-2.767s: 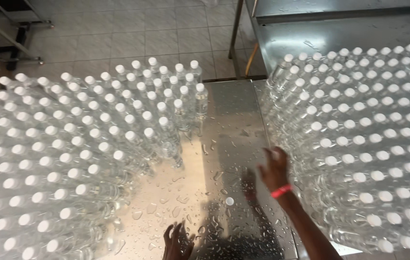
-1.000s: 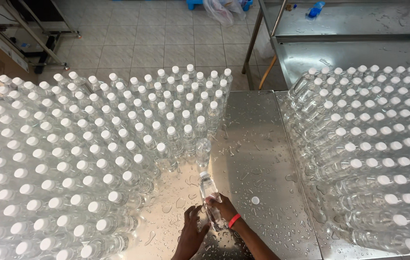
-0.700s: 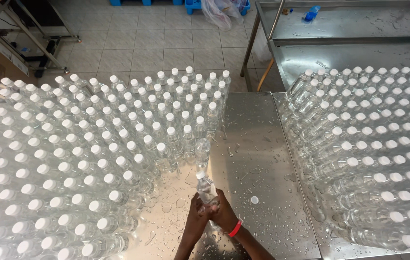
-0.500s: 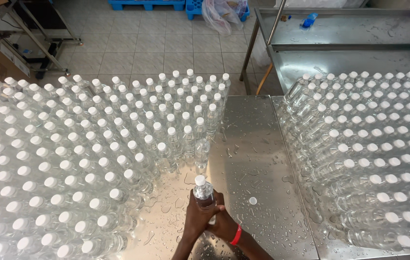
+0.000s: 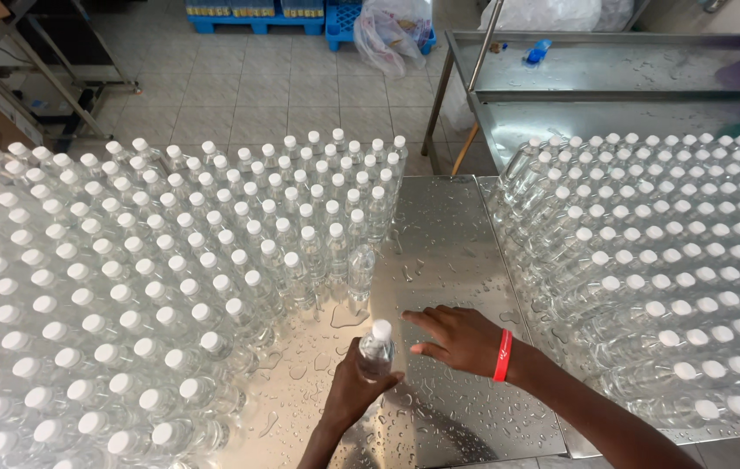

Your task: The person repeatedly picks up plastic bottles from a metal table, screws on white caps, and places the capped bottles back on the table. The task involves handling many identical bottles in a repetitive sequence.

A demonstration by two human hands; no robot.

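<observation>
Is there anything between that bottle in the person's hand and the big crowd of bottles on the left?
Nothing visible does. The left hand holds the capped bottle upright over the wet metal table. Only bare, wet steel lies between it and the left block of bottles; the nearest one, an uncapped bottle, stands at that block's edge.

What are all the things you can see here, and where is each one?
Clear plastic bottles with white caps, left block: too many to count, standing packed on the table's left side.
Clear capped bottles, right block: too many to count, on the right side.
Lone clear bottle without a cap: one, at the left block's edge.
Wet shiny steel table: one, silver, droplets down its middle strip.
Steel shelf table: one, silver, behind.
Blue crates: several, on the far tiled floor.
Small clear capped bottle: one, in the left hand's grip.
Left hand: holding that bottle.
Right hand: red wristband, fingers open beside the bottle.
</observation>
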